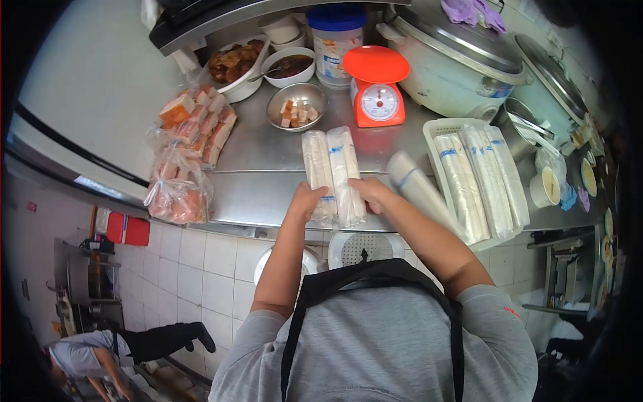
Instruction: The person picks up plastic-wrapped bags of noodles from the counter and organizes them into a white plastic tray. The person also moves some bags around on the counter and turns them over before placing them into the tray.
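Two long plastic-wrapped sleeves of white cups or lids (pixel 331 171) lie side by side on the steel counter (pixel 261 181). My left hand (pixel 305 201) grips the near end of the left sleeve. My right hand (pixel 370 194) holds the near end of the right sleeve (pixel 347 174). Another wrapped sleeve (pixel 418 191) lies slanted just right of my right forearm. A white basket (pixel 434 130) to the right holds several more sleeves (pixel 479 177).
An orange kitchen scale (pixel 377 87) stands behind the sleeves. A steel bowl of cubes (pixel 296 107), bowls of dark food (pixel 236 63), a blue-lidded jar (pixel 335 37), a large rice cooker (pixel 455 63) and bagged orange blocks (pixel 191 147) crowd the counter. Another person (pixel 100 355) bends at lower left.
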A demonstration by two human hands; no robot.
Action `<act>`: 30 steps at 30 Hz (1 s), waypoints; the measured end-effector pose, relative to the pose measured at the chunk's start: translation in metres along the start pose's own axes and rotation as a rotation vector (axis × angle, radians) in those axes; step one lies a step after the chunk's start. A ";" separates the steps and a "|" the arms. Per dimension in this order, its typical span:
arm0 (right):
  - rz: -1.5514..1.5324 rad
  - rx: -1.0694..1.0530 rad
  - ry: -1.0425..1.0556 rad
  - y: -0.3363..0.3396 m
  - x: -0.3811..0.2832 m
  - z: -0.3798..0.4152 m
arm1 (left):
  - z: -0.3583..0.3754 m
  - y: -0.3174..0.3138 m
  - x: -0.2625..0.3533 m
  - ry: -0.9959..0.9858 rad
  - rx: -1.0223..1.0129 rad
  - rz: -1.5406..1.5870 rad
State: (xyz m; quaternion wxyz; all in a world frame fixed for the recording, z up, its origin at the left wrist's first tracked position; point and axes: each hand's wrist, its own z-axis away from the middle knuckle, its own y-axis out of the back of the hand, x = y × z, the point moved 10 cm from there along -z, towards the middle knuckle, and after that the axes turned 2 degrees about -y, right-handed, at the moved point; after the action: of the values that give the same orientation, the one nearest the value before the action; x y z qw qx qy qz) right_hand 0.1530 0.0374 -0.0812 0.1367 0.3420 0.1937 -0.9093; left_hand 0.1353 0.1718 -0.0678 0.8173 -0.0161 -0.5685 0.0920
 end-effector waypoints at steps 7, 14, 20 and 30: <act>0.313 -0.033 0.068 0.019 -0.021 0.012 | -0.003 -0.012 -0.003 -0.031 0.013 0.124; 0.141 0.075 0.168 0.011 -0.026 0.016 | -0.007 -0.021 -0.013 -0.015 -0.071 0.301; 0.127 0.037 0.219 0.016 -0.020 -0.001 | -0.010 -0.038 -0.018 0.109 -0.098 0.455; 0.217 0.220 0.216 0.040 -0.019 -0.007 | -0.005 0.032 0.001 0.040 0.143 -0.255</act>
State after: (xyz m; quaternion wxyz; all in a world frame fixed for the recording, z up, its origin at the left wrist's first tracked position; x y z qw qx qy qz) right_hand 0.1865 0.0072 -0.0836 0.1739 0.4695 0.0685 -0.8629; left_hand 0.1365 0.2043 -0.0729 0.8325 0.1130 -0.5417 0.0273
